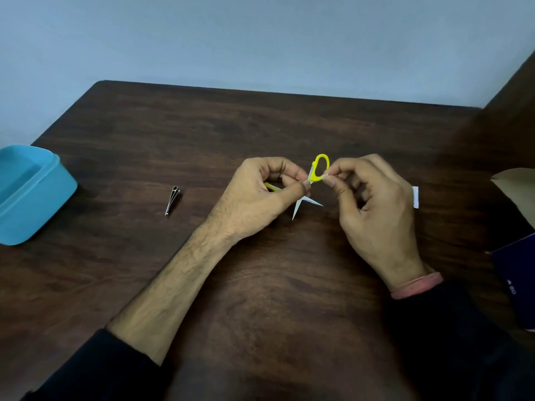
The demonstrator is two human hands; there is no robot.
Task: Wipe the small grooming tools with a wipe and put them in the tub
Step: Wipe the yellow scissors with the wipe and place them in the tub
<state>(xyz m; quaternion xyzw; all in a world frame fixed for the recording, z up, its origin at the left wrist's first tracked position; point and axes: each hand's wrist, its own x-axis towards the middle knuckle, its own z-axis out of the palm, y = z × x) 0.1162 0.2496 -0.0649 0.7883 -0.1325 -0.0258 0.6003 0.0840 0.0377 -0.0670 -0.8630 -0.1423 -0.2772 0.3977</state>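
Observation:
Small scissors (318,169) with yellow handles are held above the table's middle, blades spread and pointing down toward me. My left hand (260,195) grips one handle and the pivot. My right hand (373,204) pinches the other yellow loop between thumb and forefinger. A white strip (415,197), perhaps the wipe, shows past the right hand, which partly hides it. A metal nail clipper (172,200) lies on the table left of my hands. The blue tub (37,198) stands open at the left edge.
The dark wooden table (260,125) ends at a pale wall at the back. At the right edge lie a brown paper item (518,180) and a dark blue packet (518,282).

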